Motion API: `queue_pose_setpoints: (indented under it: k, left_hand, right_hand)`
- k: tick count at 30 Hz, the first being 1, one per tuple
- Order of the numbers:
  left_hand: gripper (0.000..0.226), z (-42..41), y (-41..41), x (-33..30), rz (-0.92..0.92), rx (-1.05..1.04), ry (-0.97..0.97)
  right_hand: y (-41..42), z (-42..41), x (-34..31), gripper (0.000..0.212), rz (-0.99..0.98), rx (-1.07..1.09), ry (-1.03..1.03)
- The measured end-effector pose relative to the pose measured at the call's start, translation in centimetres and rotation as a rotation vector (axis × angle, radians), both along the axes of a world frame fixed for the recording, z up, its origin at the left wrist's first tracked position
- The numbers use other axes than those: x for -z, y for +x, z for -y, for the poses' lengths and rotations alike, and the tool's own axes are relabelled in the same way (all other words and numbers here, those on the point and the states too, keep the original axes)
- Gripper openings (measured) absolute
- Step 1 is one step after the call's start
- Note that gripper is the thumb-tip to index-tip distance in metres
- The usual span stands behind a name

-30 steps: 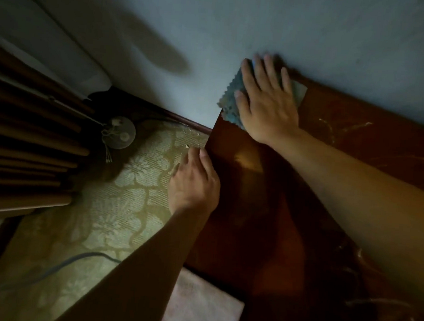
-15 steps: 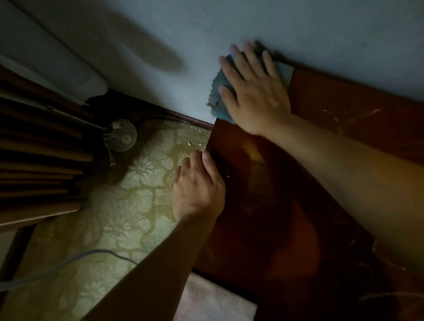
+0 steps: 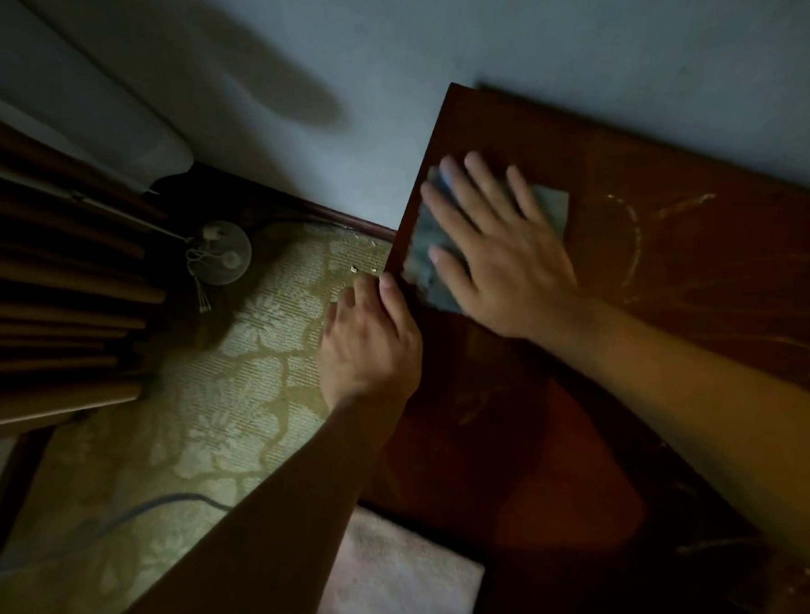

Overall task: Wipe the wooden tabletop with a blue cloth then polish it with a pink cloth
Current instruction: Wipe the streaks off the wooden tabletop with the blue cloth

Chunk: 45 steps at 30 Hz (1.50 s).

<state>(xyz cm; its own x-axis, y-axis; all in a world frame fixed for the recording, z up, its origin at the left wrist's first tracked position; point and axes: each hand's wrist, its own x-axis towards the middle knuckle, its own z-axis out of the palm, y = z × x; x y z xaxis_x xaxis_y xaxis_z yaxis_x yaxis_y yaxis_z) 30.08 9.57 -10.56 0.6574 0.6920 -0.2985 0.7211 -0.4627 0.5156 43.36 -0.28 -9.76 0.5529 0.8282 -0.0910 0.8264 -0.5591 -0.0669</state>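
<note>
The dark reddish wooden tabletop (image 3: 552, 434) fills the right half of the head view, its far edge against the wall. My right hand (image 3: 496, 250) lies flat with spread fingers on the blue cloth (image 3: 423, 255), pressing it onto the tabletop near the far left corner. My left hand (image 3: 367, 342) grips the table's left edge, thumb on top, fingers curled over the side. A pale pink cloth (image 3: 395, 586) lies below the table's near edge at the bottom of the view. Whitish smear marks (image 3: 635, 235) streak the wood to the right of the blue cloth.
A pale blue wall (image 3: 457, 34) runs behind the table. Left of the table is patterned yellow flooring (image 3: 227, 391) with small crumbs near the skirting. A round white object (image 3: 224, 253) and a grey cable (image 3: 95, 530) lie on the floor. Wooden slats (image 3: 49, 285) stand at far left.
My right hand has slid the blue cloth back from the far left corner toward me along the left edge. The far corner is now uncovered. My left hand stays on the edge.
</note>
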Motion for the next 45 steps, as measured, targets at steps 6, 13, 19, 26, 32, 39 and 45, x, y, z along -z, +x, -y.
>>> queue_pose_setpoints:
  k: [6,13,19,26,32,39,45]
  left_hand:
    - [0.054,0.1,0.0,0.0,-0.011,-0.001,0.028]
    - [0.047,0.2,0.0,-0.2,-0.013,-0.026,0.054]
    - [0.051,0.0,0.1,0.2,-0.051,0.025,0.072]
    - [0.053,0.0,0.0,0.1,-0.059,0.006,0.091]
    - [0.051,0.1,0.1,0.2,-0.036,0.008,0.093]
    - [0.056,0.0,-0.1,0.5,-0.031,0.018,0.124]
    - [0.061,0.1,-0.4,0.6,0.000,0.021,0.157]
  right_hand:
    - [7.5,-0.2,-0.5,0.064,-0.022,0.120,-0.041]
    - [0.7,2.0,-0.3,0.065,0.013,0.143,0.022]
    - [3.7,4.3,-0.2,0.062,-0.032,-0.033,0.012]
    - [3.0,4.8,-0.1,0.063,0.026,0.238,0.043]
    - [0.2,7.3,0.4,0.062,-0.034,0.007,0.030]
    - [6.4,5.9,0.0,0.062,-0.026,0.307,0.026]
    - [-1.9,10.0,0.7,0.062,-0.020,0.124,0.012]
